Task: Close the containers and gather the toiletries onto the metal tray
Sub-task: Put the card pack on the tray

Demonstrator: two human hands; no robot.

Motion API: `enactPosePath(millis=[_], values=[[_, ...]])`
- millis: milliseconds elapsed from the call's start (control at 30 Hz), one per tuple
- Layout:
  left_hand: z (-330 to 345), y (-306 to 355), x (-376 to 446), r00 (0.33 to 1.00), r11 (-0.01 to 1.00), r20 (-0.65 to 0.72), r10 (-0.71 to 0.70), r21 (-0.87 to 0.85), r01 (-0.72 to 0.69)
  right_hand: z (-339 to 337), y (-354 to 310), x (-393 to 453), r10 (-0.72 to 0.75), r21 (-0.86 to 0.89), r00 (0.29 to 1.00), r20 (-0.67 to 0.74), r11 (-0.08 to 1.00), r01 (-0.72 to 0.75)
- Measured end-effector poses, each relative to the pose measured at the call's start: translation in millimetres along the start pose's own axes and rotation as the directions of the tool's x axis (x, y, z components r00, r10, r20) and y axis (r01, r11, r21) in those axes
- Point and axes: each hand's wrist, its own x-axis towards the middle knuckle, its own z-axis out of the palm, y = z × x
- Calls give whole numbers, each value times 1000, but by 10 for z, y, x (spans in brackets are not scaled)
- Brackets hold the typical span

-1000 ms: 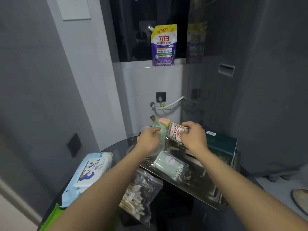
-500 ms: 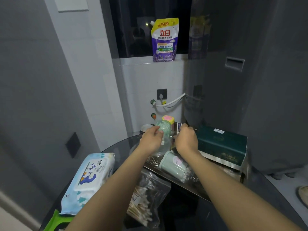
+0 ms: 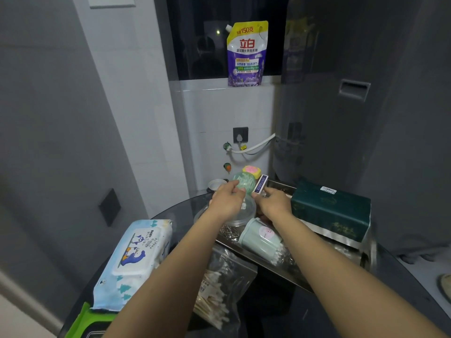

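Steel tray (image 3: pixel 273 261) sits on the worktop's right half. Your left hand (image 3: pixel 227 200) has its fingers closed on a green jar (image 3: pixel 245 182) at the tray's far end; your right hand (image 3: pixel 274 203) pinches a small box (image 3: pixel 260 183) just right of it.

- Dim, cool indoor light fills the scene; the window (image 3: pixel 219 37) behind is black, with faint reflections in the glass.
- The white tiled wall (image 3: pixel 219 111) and the detergent pouch (image 3: pixel 246 53) are the brightest areas.
- The dark glass table (image 3: pixel 280 313) falls into deep shadow near the bottom edge.
- A soft sheen glints on the metal tray (image 3: pixel 275 263).
- Wide-angle distortion bends the walls at the frame edges.
- Edges and fine detail look soft and smeared.
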Motion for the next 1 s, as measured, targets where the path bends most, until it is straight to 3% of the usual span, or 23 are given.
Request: enactPosePath(millis=[400,667,867,1000], values=[[-10,28,-26,1000,999,-29,-6,-43,5,-5,18,29,3,-20,999,50,1000,-2],[-65,194,-498,999,997,-38,12,-76,-15,-267,-44,-461,-191,-194,982,1,963,188],[-130,314,-1244,1000,1000,-24,15,16,-15,-534,-17,-1167,-243,-174,965,101,950,258],[-123,193,-1780,996,992,-53,-75,98,80,-619,68,-1583,-251,-186,947,203,939,289]])
